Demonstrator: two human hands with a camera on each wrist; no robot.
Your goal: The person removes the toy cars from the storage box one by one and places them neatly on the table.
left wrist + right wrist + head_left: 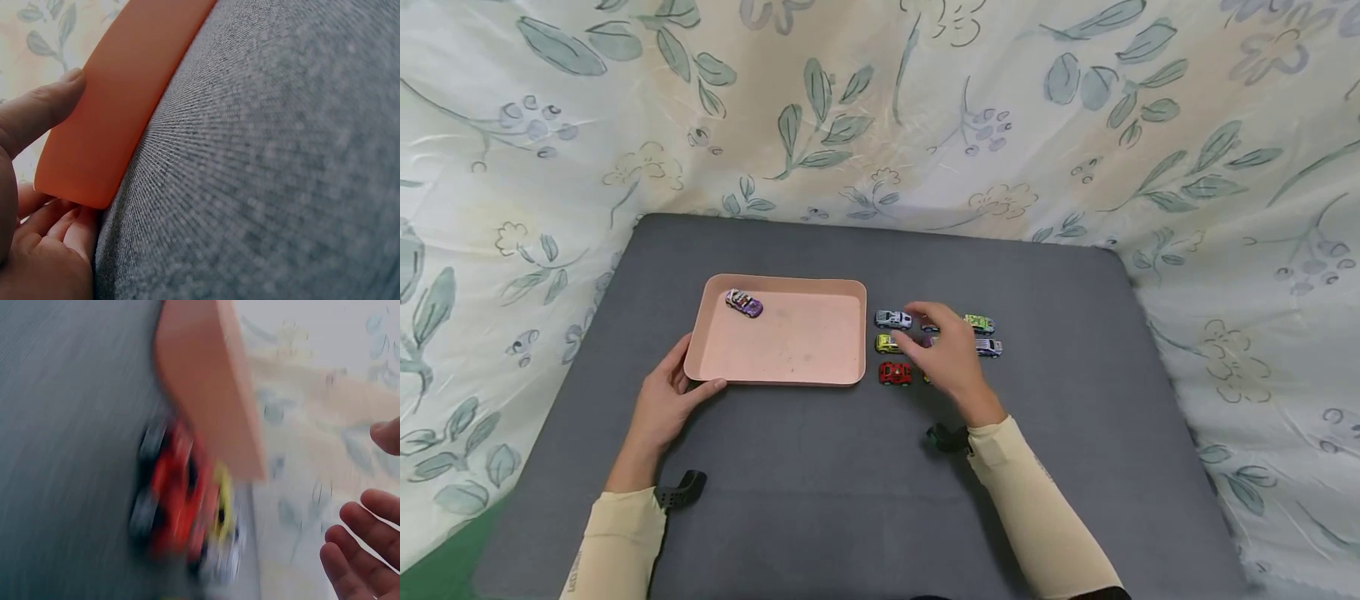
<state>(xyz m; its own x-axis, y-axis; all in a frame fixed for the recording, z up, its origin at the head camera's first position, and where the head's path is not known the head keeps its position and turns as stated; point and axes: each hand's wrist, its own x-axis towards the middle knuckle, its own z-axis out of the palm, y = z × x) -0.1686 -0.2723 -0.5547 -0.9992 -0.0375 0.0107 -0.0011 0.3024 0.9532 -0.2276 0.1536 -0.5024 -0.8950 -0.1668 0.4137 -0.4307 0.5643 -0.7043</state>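
A shallow pink tray [790, 333] lies on the grey table, with one purple toy car [744, 303] near its back left corner. My left hand [664, 404] grips the tray's front left corner. In the left wrist view its thumb [53, 103] presses one wall and the fingers curl at the corner. Over the toy cars right of the tray hovers my right hand [951, 354], fingers apart and holding nothing. Around it are a silver car [892, 319], a yellow car [886, 343] and a red car [895, 373]. The hand partly hides other cars.
Beyond the right hand stand a green car [980, 324] and a white-and-purple car [988, 347]. A grey cloth covers the table [820, 517]. Floral curtain fabric [865, 125] hangs along the back and sides.
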